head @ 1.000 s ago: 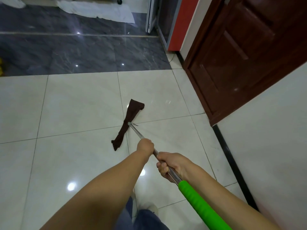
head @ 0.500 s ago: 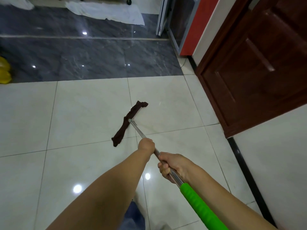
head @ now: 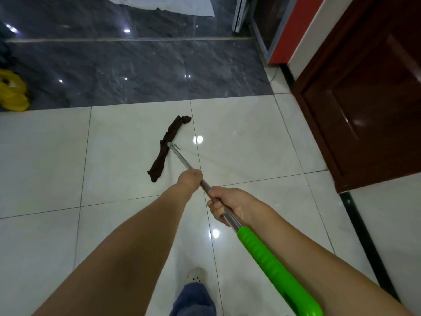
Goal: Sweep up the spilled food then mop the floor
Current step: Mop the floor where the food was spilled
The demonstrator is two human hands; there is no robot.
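Mopping looks to be the step in hand, since no spilled food shows on the white tile floor (head: 127,142). The left hand (head: 191,180) is closed around the bare metal part of the mop pole (head: 182,158), and the right hand (head: 227,205) grips the same pole just behind it, just ahead of the green handle sleeve (head: 271,267). The dark brown mop cloth (head: 167,147) lies flat on the floor ahead, stretched in a narrow, slightly bunched strip across a tile joint, near the edge of the dark marble strip (head: 136,71). To do this well, I would judge the cloth needs to stay spread and pressed down, so the forward hand should bear downward while the rear hand steers. Strokes should overlap and run along the tiles, working backward so the shoe (head: 195,275) does not tread on wet floor. The cloth looks thin and loosely attached; a sharp pull could roll it up. The wooden door (head: 364,99) stands close on the right, so swings there want care.
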